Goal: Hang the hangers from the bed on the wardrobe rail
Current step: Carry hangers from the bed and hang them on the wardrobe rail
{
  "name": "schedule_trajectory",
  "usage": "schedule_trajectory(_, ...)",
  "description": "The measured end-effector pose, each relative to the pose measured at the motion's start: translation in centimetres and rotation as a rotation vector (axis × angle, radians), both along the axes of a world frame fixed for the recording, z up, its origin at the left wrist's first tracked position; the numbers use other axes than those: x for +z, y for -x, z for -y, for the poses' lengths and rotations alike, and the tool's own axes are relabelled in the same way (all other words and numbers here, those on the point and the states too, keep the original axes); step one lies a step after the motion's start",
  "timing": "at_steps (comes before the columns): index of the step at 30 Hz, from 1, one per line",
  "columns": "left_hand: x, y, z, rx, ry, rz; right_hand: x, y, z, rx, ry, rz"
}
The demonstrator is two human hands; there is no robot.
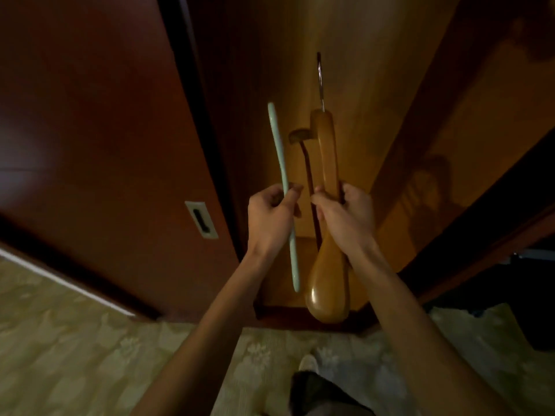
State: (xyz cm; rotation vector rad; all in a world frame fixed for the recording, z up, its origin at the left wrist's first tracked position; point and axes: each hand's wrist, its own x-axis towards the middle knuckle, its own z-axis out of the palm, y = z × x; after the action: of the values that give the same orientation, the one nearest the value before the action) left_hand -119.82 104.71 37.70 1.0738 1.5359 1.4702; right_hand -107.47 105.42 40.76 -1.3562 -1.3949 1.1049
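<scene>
My left hand (271, 216) grips a slim pale green hanger (279, 151), seen edge-on and held upright. Just to its right, my right hand (345, 217) is closed around a broad brown wooden hanger (326, 151), also edge-on. Its metal hook (320, 82) points up into the wardrobe opening. A thin dark wooden bar (306, 163) of that hanger shows between the two. Both hangers are held in front of the open wardrobe interior (300, 55). The rail is out of view.
A dark red-brown sliding wardrobe door (96, 130) with a recessed metal handle (201, 219) stands at the left. Another door panel (480, 130) frames the right. Patterned green carpet (75, 355) lies below, with my foot (309, 373) near the wardrobe's base.
</scene>
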Motion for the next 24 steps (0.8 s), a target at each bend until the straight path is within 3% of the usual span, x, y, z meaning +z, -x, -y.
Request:
schedule_trajectory(8,11.1,0.5,-9.6,-0.026,-0.197,-0.038,9.8,0.5,-9.6,0.079,-0.145,-0.103)
schedule_trajectory(24,28.5,2.7,-22.0,-0.112,-0.445,-0.044,25.5,3.6,-19.2,-0.076,-0.445,-0.212)
